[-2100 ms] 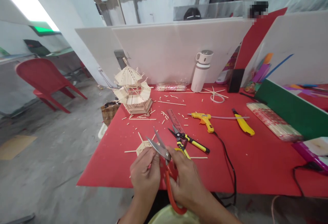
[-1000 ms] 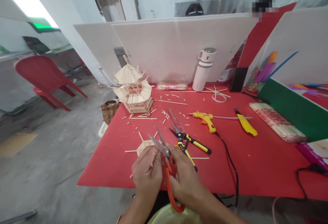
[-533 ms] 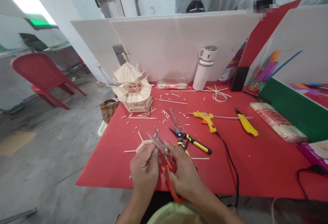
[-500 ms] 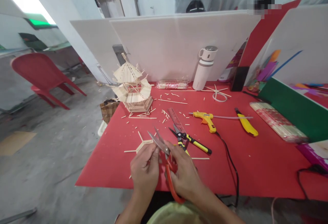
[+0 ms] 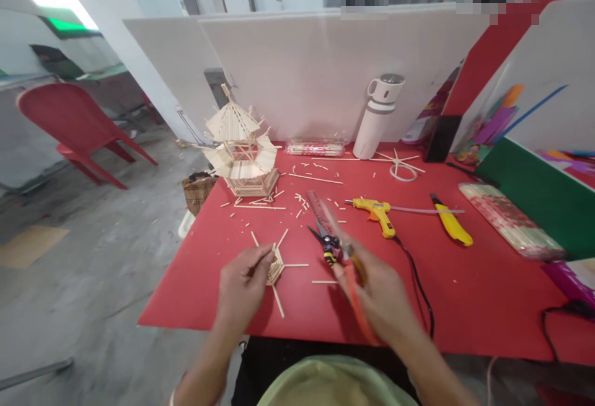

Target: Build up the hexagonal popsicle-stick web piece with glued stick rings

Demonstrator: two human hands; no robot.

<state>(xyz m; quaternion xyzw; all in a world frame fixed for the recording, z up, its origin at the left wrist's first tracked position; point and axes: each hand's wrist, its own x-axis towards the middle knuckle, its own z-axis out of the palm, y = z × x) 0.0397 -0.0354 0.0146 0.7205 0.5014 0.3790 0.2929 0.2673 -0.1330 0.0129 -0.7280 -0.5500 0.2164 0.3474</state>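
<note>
My left hand (image 5: 244, 285) hovers near the table's front edge, its fingers pinched at the rim of a small hexagonal stick frame (image 5: 275, 264) with long spokes that lies on the red table (image 5: 465, 294). My right hand (image 5: 379, 294) is blurred by motion and closed round the red-handled scissors (image 5: 349, 269), whose blades point up and away over the yellow-and-black snips (image 5: 328, 248). A stick pagoda model (image 5: 242, 152) stands at the table's back left.
A yellow glue gun (image 5: 377, 212) with a black cord, a yellow utility knife (image 5: 450, 227), a ruler (image 5: 318, 206), a white flask (image 5: 379, 114), packs of sticks (image 5: 509, 227) and scattered stick offcuts lie about. White partition boards close the back. A red chair (image 5: 69, 127) stands left.
My hands have parted: the right swung rightward with the scissors, the left dropped to the hexagonal frame, which now shows fully on the table.
</note>
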